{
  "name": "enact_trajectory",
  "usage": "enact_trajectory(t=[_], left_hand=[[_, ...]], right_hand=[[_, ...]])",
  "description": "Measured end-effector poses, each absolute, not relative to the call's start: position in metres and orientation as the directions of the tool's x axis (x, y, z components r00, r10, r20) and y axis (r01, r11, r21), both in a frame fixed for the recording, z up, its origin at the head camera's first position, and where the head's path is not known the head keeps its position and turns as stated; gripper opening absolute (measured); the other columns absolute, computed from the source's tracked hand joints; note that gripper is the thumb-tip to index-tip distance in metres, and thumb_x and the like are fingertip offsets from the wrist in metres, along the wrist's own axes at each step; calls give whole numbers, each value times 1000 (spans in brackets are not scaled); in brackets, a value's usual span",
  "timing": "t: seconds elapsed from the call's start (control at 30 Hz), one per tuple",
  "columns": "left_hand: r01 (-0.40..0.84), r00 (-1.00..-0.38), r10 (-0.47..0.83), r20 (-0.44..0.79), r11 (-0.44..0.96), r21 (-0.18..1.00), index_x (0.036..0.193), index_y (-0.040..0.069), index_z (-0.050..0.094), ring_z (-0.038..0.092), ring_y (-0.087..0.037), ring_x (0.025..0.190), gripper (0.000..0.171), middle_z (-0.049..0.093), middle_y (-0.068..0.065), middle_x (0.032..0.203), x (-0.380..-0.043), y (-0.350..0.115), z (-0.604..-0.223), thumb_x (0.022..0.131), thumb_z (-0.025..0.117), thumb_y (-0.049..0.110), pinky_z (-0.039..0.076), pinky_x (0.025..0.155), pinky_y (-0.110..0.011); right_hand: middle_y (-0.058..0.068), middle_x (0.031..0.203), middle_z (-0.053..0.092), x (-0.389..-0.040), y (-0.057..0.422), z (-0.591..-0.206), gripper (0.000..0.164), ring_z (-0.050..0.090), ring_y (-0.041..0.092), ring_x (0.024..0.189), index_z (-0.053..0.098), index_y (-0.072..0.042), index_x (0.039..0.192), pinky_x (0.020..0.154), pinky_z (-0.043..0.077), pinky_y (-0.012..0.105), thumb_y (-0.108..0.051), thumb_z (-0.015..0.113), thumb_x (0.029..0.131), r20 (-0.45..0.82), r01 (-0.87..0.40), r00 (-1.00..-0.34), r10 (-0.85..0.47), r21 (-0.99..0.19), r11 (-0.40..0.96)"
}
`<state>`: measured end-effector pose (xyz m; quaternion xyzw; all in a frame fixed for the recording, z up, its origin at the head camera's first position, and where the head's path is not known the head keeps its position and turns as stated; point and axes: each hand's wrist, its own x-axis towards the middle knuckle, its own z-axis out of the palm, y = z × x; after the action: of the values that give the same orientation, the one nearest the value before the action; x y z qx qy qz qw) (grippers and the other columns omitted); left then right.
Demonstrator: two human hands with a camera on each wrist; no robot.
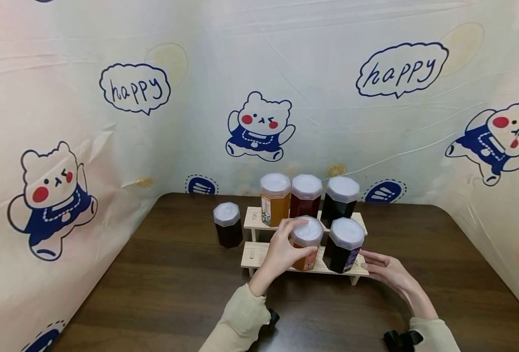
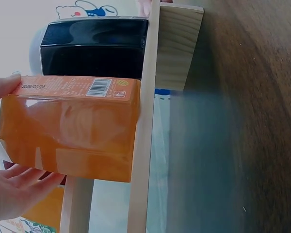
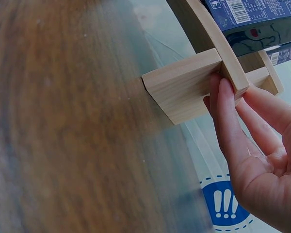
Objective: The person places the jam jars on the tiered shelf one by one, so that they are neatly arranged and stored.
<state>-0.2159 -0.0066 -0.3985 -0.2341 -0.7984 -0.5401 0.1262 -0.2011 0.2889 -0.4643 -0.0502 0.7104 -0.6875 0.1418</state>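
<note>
My left hand (image 1: pixel 281 252) grips an orange jar (image 1: pixel 305 259) with a white lid, thumb and fingers on opposite sides. The jar stands on the lower step of a two-tier wooden rack (image 1: pixel 253 252). In the left wrist view, the jar's base (image 2: pixel 106 136) meets the board, and a barcode label shows. My right hand (image 1: pixel 391 274) pinches the right end of that lower board; in the right wrist view its fingers (image 3: pixel 226 104) lie against the board's end beside a leg. A dark jar (image 1: pixel 340 249) stands between the hands on the same step.
On the upper step stand an amber jar (image 1: pixel 275 208), a dark red jar (image 1: pixel 305 198) and a black jar (image 1: pixel 338 208). Another dark jar (image 1: pixel 228 232) stands on the brown table (image 1: pixel 162 283), left of the rack. A printed cloth (image 1: pixel 189 132) hangs behind and at the sides.
</note>
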Motion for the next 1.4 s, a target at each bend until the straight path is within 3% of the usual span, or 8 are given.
enact_trajectory(t=[0.2, 0.37, 0.6, 0.77, 1.0, 1.2, 1.4], left_hand=[[509, -859, 244, 450, 315, 801, 114, 18, 55, 48, -19, 103, 52, 47, -2, 114, -216, -7, -399, 67, 77, 23, 43, 83, -35], [525, -850, 249, 464, 327, 786, 113, 18, 55, 48, -19, 103, 51, 47, -2, 115, -216, -7, -398, 67, 77, 24, 43, 83, -35], [499, -864, 241, 442, 303, 812, 116, 20, 53, 46, -21, 105, 51, 44, -4, 117, -213, -5, -400, 70, 75, 24, 43, 84, -37], [511, -858, 231, 459, 289, 810, 121, 16, 51, 45, -24, 108, 55, 42, -8, 121, -209, -6, -399, 71, 74, 22, 43, 85, -40], [553, -833, 226, 505, 298, 778, 121, 14, 50, 45, -23, 107, 55, 42, -7, 121, -208, -17, -389, 72, 73, 23, 42, 83, -46], [585, -811, 208, 547, 291, 757, 118, 10, 53, 46, -26, 109, 49, 43, -8, 120, -209, -31, -380, 73, 72, 17, 38, 89, -45], [602, -792, 138, 595, 340, 723, 116, 8, 56, 42, -24, 115, 46, 45, -11, 122, -214, -49, -375, 74, 71, 17, 36, 92, -45]], right_hand=[[-9, 116, 52, -201, 289, -463, 58, 51, -5, 98, 32, 10, 131, 79, 46, 24, -12, 58, 85, -158, 142, -955, -250, -987, 81], [-2, 122, 49, -201, 289, -462, 57, 50, -7, 97, 35, 6, 132, 79, 46, 24, -15, 59, 85, -188, 166, -956, -224, -980, 113], [-5, 119, 51, -201, 290, -465, 49, 50, -7, 97, 43, -2, 129, 79, 46, 23, -14, 59, 84, -183, 164, -958, -223, -981, 103], [5, 128, 45, -201, 289, -465, 54, 50, -7, 97, 38, 3, 131, 80, 46, 24, -15, 59, 85, -192, 170, -956, -220, -979, 116], [9, 130, 43, -202, 289, -462, 57, 50, -8, 97, 34, 6, 132, 80, 46, 24, -16, 59, 85, -197, 174, -958, -208, -977, 125], [16, 134, 38, -202, 289, -462, 57, 50, -7, 96, 35, 6, 132, 80, 46, 24, -16, 59, 85, -199, 173, -960, -199, -975, 139], [0, 123, 49, -202, 290, -464, 53, 51, -6, 97, 39, 3, 131, 79, 46, 23, -14, 59, 85, -181, 158, -960, -216, -980, 121]])
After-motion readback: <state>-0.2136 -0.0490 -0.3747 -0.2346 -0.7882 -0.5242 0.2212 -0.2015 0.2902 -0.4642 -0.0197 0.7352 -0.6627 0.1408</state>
